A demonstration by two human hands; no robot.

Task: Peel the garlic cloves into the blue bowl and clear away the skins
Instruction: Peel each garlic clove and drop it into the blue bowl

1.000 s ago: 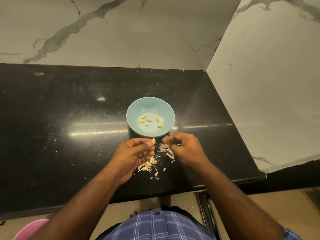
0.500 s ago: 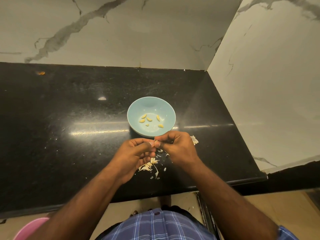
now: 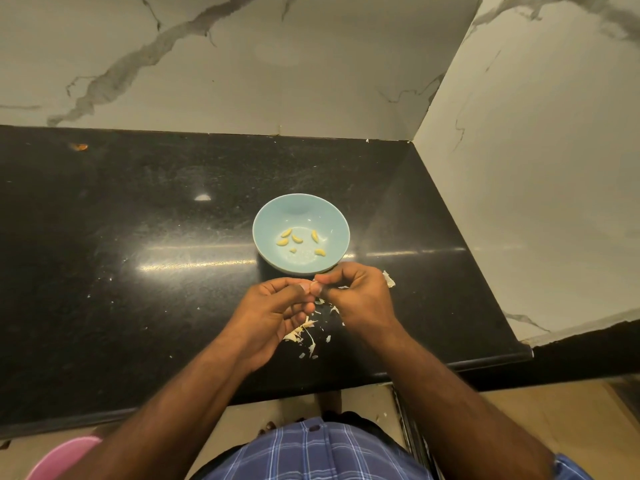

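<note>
While both hands meet just below the blue bowl [image 3: 300, 216], the left hand [image 3: 273, 311] has its thumb and curled fingers pinched round a garlic clove [image 3: 314, 288], of which only a sliver shows between the fingertips, and the right hand [image 3: 356, 294] pinches at the same clove from 3 o'clock, fingers curled as if tearing at its skin. A second ago the two hands sat apart, with the clove's pale tip standing clear above the left thumb and the right hand at the heap of skins; since then the right hand has come across to 9 o'clock and closed on the clove, and a piece of skin [image 3: 388, 279] that was under it now lies uncovered at its 3 o'clock side. I judge from this that one more clove is in mid-peel, not yet ready to drop. Six peeled cloves [image 3: 295, 239] lie in the bottom of the bowl, unchanged in number, so the task is under way but unfinished. Loose skins [image 3: 304, 332] are scattered on the black table [image 3: 138, 271] at 6 o'clock of the bowl, partly under the hands; clearing them is still to be done. No brand, label or writing can be read anywhere: bowl, table and the marble wall [image 3: 242, 64] are all unmarked.
</note>
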